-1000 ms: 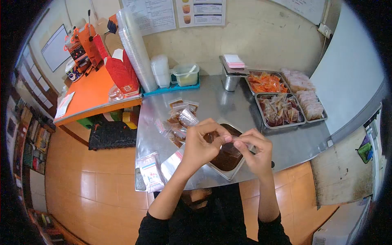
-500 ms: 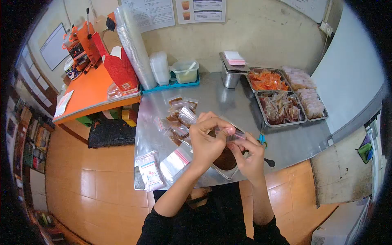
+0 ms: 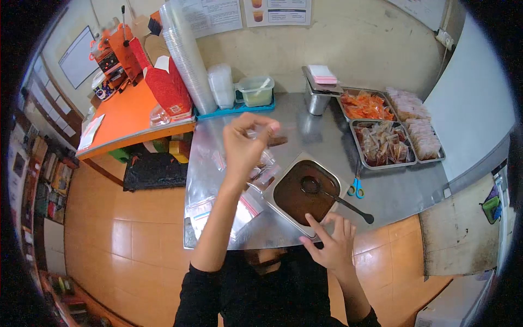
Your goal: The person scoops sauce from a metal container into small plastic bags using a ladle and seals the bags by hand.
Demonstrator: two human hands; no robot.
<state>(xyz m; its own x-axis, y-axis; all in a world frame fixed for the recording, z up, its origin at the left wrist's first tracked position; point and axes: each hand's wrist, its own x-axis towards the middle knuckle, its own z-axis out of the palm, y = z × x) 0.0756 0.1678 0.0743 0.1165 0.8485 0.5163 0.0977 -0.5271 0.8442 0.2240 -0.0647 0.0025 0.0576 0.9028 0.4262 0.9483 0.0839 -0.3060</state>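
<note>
My left hand (image 3: pixel 246 143) is raised over the pile of small filled bags (image 3: pixel 265 169), its fingers pinching a small bag of brown filling (image 3: pixel 278 141). The hand hides part of the pile. Near the front corner of a metal container (image 3: pixel 268 194) of brown sauce, my right hand (image 3: pixel 330 243) has its fingers spread and holds nothing. A black ladle (image 3: pixel 354 209) rests in the sauce, its handle over the right rim. Flat plastic bags (image 3: pixel 242 213) lie left of the container, partly behind my left forearm.
Blue scissors (image 3: pixel 357 185) lie right of the container. Trays of filled bags (image 3: pixel 384 143) stand at the back right, beside a lidded metal container (image 3: pixel 317 101). Stacked cups (image 3: pixel 188 60) and a plastic tub (image 3: pixel 256 92) stand at the back left. An orange table (image 3: pixel 122 114) adjoins.
The hands have parted. My left hand has moved up and left with the small bag, while my right hand has let go and moved down. The sauce container and ladle show more fully.
</note>
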